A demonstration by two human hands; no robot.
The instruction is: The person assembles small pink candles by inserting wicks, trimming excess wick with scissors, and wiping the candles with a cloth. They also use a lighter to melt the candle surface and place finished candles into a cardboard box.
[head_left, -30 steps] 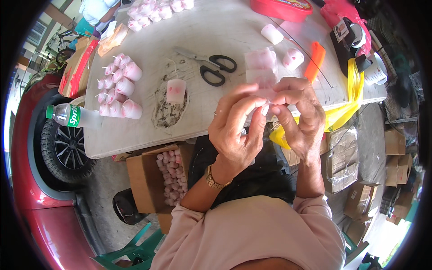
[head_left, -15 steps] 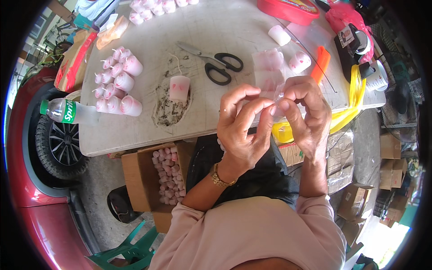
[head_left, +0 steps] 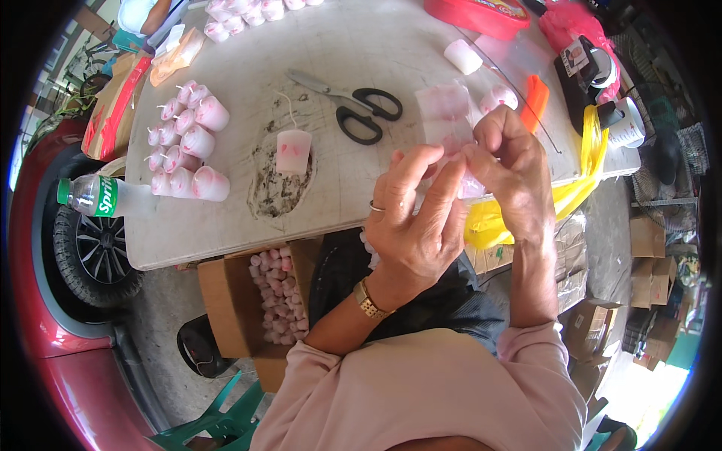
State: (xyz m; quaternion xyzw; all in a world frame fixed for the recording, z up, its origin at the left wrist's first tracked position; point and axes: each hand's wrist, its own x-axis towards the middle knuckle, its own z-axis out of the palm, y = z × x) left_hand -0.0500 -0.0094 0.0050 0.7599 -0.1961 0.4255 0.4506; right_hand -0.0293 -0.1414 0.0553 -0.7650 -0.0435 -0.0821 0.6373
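Observation:
My right hand (head_left: 515, 169) pinches clear plastic wrapper (head_left: 472, 185) between thumb and fingers near the table's front edge. My left hand (head_left: 417, 214), with a ring and a gold watch, has its fingers curled against the same plastic; its exact grip is partly hidden. Just beyond lies a clear plastic pack (head_left: 444, 101) with pink-and-white shapes showing through. A loose pink-and-white candle (head_left: 498, 98) stands beside it, and another candle (head_left: 463, 57) lies farther back. Left of my hands, one candle with a long wick (head_left: 293, 152) lies near black-handled scissors (head_left: 361, 113).
Rows of candles (head_left: 180, 143) lie at the table's left, by a green-capped bottle (head_left: 101, 197). An orange-handled tool (head_left: 535, 104), yellow plastic bag (head_left: 579, 188) and red tub (head_left: 481, 16) are on the right. Below, a cardboard box (head_left: 226, 308) holds many small candles.
My left hand has turned, its fingertips now closer together and pointing more away from me. My right hand has shifted slightly up the plastic. The view has moved a little.

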